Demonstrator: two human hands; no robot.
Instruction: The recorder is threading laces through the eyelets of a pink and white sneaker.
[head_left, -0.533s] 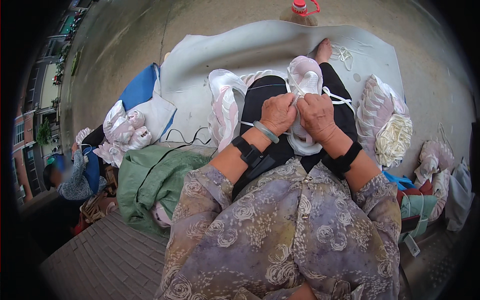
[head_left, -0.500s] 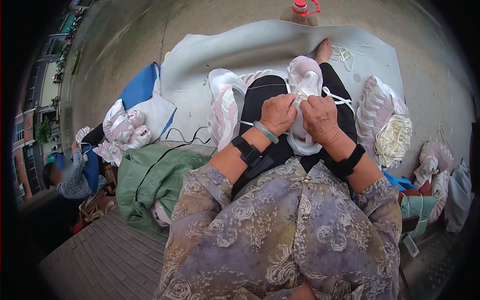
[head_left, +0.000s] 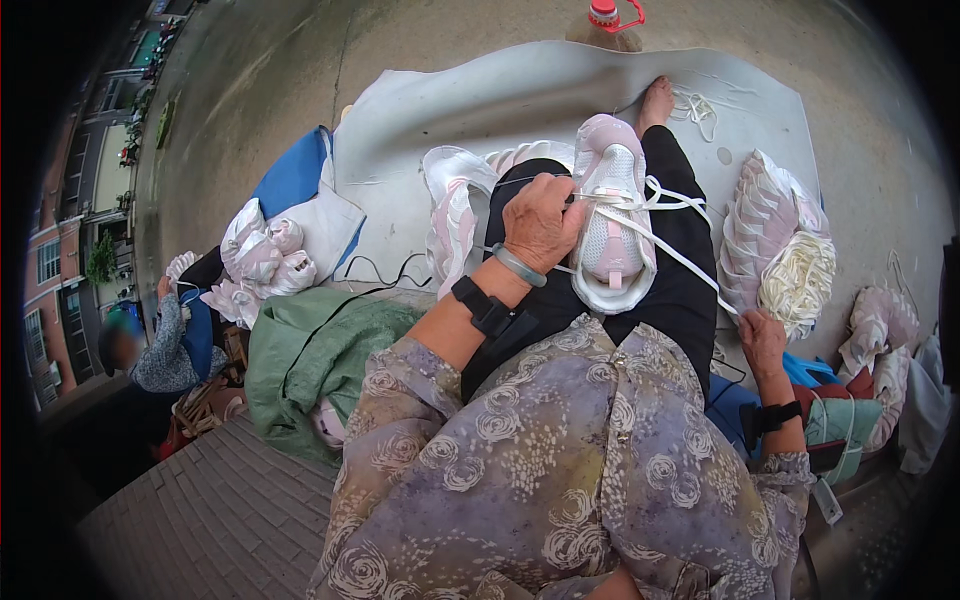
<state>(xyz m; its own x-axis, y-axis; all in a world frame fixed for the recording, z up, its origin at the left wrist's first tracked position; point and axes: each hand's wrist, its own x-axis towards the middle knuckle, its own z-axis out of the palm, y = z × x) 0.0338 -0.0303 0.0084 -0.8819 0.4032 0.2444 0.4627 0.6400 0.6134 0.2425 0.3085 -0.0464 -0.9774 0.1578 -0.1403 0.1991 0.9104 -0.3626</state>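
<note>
A white and pale pink sneaker (head_left: 615,150) lies across my lap between the thighs. White shoelace (head_left: 675,262) runs through its eyelets, with a loop on the right side. My right hand (head_left: 765,342) is out to the right, its fingers closed on the lace, which stretches straight from the shoe. Against the sneaker's left side, my left hand (head_left: 543,222) is curled in a pinch where a lace reaches the fingers; the fingertips are partly hidden.
Stacked pink-white shoe parts (head_left: 455,215) lie left of my leg, more (head_left: 755,205) at the right beside a lace bundle (head_left: 797,285). A green sack (head_left: 320,345) sits left. A red-capped bottle (head_left: 605,25) stands beyond the pale sheet (head_left: 450,105). Another person (head_left: 170,340) sits far left.
My right hand has moved from the sneaker far out to the right and nearer my body, drawing a lace length taut. My left hand has shifted slightly left.
</note>
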